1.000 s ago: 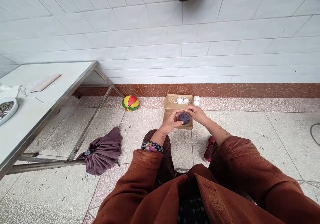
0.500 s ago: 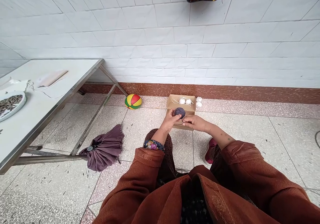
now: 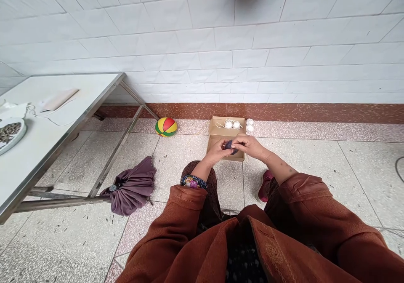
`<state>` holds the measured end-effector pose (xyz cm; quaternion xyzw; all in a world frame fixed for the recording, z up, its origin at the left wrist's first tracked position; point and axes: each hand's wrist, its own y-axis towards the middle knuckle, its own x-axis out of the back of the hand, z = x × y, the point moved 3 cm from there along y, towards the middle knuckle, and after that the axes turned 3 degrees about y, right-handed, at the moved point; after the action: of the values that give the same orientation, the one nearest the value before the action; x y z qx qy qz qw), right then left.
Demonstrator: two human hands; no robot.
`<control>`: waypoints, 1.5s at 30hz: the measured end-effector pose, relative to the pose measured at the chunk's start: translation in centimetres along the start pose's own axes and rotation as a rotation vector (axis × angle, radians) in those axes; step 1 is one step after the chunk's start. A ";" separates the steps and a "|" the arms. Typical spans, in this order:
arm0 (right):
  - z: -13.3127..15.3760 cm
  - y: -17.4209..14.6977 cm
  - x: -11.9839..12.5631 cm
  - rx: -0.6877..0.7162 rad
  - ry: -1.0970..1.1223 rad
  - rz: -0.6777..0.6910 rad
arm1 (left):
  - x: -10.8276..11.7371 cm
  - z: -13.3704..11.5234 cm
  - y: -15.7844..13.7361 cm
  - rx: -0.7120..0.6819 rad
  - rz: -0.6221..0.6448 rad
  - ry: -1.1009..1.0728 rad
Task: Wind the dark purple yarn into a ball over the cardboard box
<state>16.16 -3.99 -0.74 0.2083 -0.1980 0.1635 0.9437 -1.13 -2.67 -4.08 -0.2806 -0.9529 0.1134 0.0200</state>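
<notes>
The left hand [image 3: 217, 151] stretches forward, thumb and fingers clamped on the yarn ball [image 3: 231, 147]; the right hand [image 3: 248, 144] bends over its side, but whether it grips I cannot tell. The ball, dark purple-grey and partly covered, is above the open cardboard box [image 3: 215, 139]

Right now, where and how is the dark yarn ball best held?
Probably by its left side, coming from the left and curving around it: the dark yarn ball looks rounded, your left grip holds that side, and your right grip partly covers its right.
</notes>
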 end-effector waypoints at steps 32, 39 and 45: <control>0.1 0.0 1.0 -0.089 0.015 -0.158 | 0.4 0.6 0.9 -0.182 0.016 -0.005; -3.5 0.3 0.0 -0.260 -0.135 -0.268 | 0.5 -0.4 -0.2 -0.148 0.158 -0.349; -3.2 -0.6 -2.6 -0.258 -0.173 0.012 | 2.8 -0.2 1.2 -0.123 -0.210 -0.608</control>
<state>15.11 -3.63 -4.70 0.0974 -0.2993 0.1238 0.9411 -2.81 -0.16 -4.26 -0.1348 -0.9440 0.1317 -0.2709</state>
